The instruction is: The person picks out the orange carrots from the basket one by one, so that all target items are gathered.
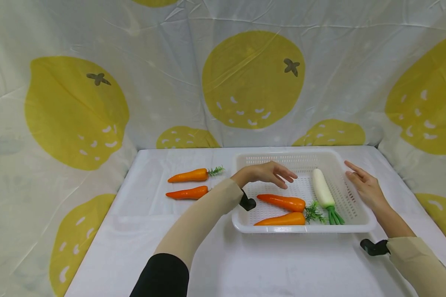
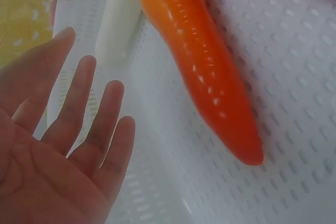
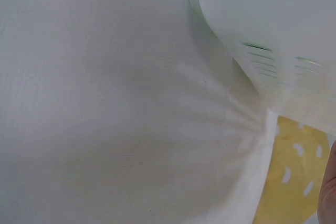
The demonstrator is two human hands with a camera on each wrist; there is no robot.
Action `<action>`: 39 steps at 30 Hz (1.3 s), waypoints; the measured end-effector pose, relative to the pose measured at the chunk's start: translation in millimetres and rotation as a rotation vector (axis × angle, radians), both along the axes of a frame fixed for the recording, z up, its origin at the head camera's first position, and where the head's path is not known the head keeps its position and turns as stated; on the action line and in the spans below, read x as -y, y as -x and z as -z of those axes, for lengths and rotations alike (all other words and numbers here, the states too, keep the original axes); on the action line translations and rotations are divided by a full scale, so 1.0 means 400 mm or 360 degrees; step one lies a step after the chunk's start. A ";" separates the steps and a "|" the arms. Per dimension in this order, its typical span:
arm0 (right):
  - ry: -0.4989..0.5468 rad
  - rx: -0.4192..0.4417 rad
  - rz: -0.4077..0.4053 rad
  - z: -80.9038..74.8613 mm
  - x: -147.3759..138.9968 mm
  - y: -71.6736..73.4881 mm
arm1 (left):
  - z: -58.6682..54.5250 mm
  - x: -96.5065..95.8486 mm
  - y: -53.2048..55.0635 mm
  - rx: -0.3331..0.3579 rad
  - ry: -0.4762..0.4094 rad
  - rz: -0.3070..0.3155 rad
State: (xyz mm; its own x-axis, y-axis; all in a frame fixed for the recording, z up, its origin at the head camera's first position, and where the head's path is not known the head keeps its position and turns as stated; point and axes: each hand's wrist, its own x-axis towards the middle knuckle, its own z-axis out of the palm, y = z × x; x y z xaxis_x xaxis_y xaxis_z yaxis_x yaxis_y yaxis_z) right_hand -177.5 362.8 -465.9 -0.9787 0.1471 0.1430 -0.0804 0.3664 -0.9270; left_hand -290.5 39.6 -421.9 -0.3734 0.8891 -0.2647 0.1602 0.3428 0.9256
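Observation:
My left hand (image 1: 269, 172) is above the white plastic basket (image 1: 304, 229), palm down and fingers loosely spread, holding nothing. In the left wrist view its fingers are apart from the nearest carrot (image 2: 202, 72). Inside the basket lie two orange carrots, an upper one (image 1: 284, 201) and a lower one (image 1: 282, 219), with green tops. A white radish (image 1: 322, 187) with green stems lies at the basket's right side. My right hand (image 1: 368, 189), fingers extended, is beside the basket's right rim; whether it touches the rim I cannot tell. Only an edge of it shows in the right wrist view.
Left of the basket, two more carrots lie on the white-covered table: a far one (image 1: 188, 176) and a nearer one (image 1: 187, 193), its top hidden behind my left sleeve (image 1: 208, 218). A lemon-patterned cloth (image 1: 163, 90) stands behind and along the sides.

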 end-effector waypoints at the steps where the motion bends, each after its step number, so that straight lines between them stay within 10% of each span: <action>1: 0.0001 0.0004 0.0002 0.000 0.000 0.000 | 0.003 -0.003 -0.002 -0.0002 0.0001 0.0022; 39: 0.0018 -0.0044 -0.0009 0.003 -0.002 -0.001 | 0.061 -0.042 -0.029 -0.0033 0.0447 0.0206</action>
State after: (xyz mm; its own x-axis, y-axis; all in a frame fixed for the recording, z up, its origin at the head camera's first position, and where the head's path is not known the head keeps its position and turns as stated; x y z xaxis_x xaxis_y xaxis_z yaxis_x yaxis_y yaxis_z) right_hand -177.3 363.5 -467.2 -0.9752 0.1434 0.1685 -0.1082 0.3553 -0.9285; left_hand -278.7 56.3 -446.3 -0.2695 0.8230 -0.5000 0.2374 0.5600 0.7938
